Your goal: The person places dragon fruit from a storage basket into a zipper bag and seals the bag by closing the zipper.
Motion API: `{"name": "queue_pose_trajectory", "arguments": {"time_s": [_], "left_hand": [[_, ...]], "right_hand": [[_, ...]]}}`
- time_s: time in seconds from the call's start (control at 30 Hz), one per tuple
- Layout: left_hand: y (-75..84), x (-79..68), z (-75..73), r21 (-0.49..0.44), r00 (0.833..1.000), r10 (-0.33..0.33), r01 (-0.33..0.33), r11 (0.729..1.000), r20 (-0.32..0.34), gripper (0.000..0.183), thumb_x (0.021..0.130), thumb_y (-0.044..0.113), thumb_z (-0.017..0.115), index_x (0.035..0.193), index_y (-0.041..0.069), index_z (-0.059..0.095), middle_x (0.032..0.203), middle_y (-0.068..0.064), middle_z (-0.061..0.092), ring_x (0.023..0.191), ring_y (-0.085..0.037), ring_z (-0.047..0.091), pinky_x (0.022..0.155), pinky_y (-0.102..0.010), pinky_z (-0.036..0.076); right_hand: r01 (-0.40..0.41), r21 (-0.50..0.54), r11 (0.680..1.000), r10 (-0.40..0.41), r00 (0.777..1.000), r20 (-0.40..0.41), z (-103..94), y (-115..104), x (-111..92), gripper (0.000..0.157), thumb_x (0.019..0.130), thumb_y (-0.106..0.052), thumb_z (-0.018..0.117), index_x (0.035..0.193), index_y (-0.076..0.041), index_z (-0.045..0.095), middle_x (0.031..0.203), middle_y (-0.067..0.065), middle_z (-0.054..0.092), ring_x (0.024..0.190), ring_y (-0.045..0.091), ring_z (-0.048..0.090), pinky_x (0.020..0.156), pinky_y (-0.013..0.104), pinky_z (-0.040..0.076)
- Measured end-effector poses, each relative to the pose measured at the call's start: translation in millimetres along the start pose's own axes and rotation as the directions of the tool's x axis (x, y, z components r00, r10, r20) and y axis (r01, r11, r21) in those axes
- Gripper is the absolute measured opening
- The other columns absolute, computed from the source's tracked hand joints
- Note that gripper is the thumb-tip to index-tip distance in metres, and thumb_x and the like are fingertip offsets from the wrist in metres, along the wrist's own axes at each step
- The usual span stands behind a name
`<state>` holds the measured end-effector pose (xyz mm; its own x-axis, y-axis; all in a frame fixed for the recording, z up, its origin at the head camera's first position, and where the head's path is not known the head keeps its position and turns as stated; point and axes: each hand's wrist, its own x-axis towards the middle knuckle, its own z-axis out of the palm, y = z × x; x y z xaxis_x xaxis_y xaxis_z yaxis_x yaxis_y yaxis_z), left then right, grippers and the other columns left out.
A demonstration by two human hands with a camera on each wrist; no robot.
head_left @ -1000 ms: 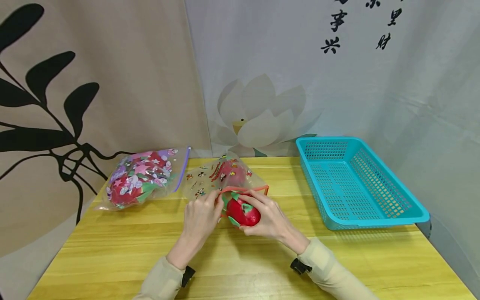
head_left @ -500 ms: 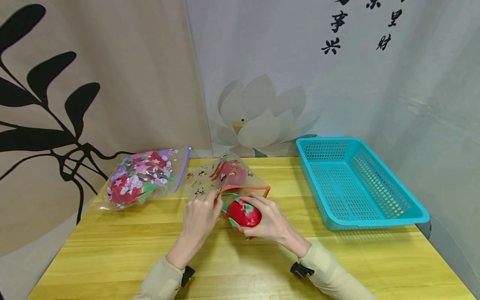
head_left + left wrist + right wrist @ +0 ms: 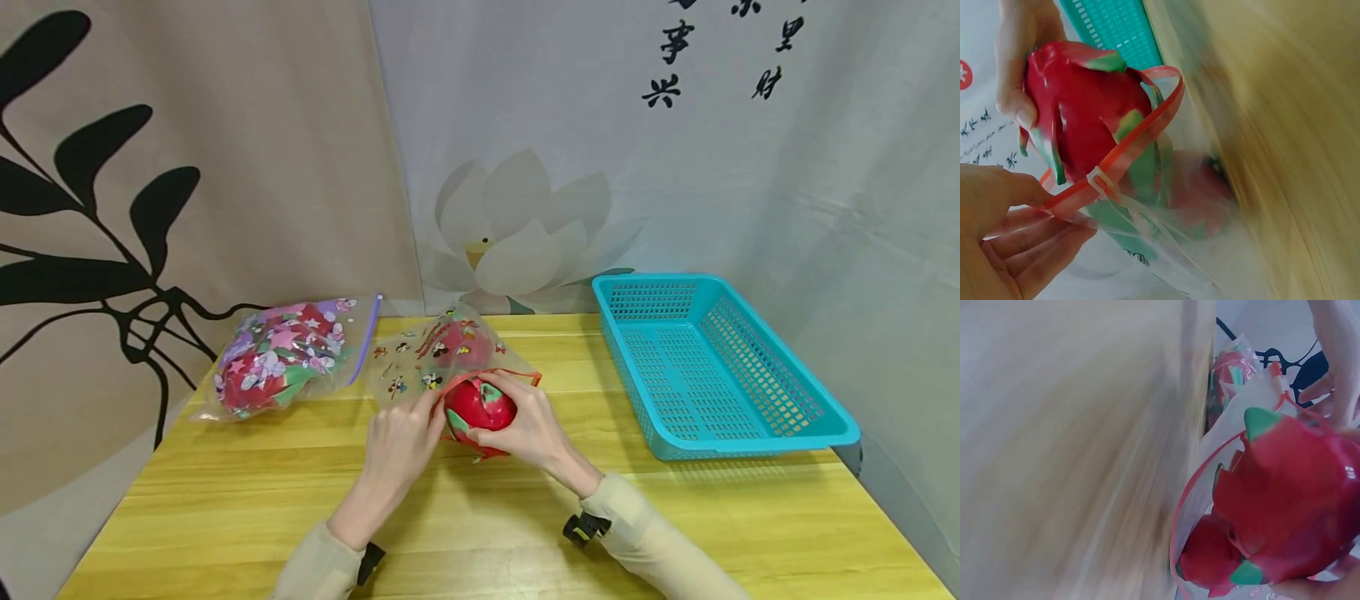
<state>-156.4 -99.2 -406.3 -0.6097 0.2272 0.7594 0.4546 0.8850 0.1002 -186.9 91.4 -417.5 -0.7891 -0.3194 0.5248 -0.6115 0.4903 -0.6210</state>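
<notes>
My right hand grips a red dragon fruit with green-tipped scales, thumb on the near side and fingers over the top. The fruit sits partly inside the mouth of a clear printed zip bag. With thumb and fingers, my left hand pinches the bag's red zip edge on the left. In the left wrist view this edge loops around the fruit's lower part. Another dragon fruit lies deeper in the bag, behind the held one in the right wrist view.
A second zip bag with a purple edge, holding red and green fruit, lies at the back left of the wooden table. On the right stands a turquoise plastic basket. A printed curtain hangs behind the table.
My right hand has shifted slightly left with the dragon fruit, moving it further into the bag's mouth. The red edge now lies closer around it. My left hand stays nearly in place.
</notes>
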Motion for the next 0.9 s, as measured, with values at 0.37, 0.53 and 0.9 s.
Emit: {"name": "queue_pose_trajectory", "arguments": {"time_s": [0.37,0.53,0.9], "left_hand": [[1.7,-8.5,-1.9,-0.050,0.999,0.014,-0.012,0.999,0.042,0.022,0.075,0.005,0.076,0.096,0.001,0.069,0.069,-0.009,0.069,0.047,-0.018,0.059,0.038,-0.021,0.042],[3.8,-8.7,-2.3,-0.066,0.999,0.017,-0.013,0.998,0.049,0.022,0.075,0.003,0.076,0.096,-0.001,0.070,0.073,-0.011,0.071,0.050,-0.019,0.062,0.040,-0.020,0.045],[2.1,-15.0,0.1,-0.064,0.994,-0.008,0.015,0.998,0.108,0.021,0.073,0.001,0.076,0.093,0.001,0.069,0.062,-0.008,0.066,0.043,-0.010,0.048,0.039,-0.011,0.031]], "right_hand": [[-0.267,0.126,0.955,0.270,0.963,-0.004,7.8,-9,4,0.059,0.067,-0.025,0.085,0.121,-0.016,0.062,0.112,0.004,0.068,0.092,0.019,0.067,0.073,0.028,0.059],[-0.349,0.134,0.927,0.351,0.936,0.014,15.9,-10,6,0.058,0.068,-0.032,0.084,0.118,-0.011,0.061,0.108,0.006,0.069,0.089,0.018,0.066,0.071,0.028,0.059],[-0.347,0.095,0.933,0.332,0.932,0.145,29.4,3,9,0.059,0.076,-0.037,0.078,0.123,-0.010,0.055,0.112,0.010,0.066,0.093,0.020,0.066,0.072,0.027,0.059]]}}
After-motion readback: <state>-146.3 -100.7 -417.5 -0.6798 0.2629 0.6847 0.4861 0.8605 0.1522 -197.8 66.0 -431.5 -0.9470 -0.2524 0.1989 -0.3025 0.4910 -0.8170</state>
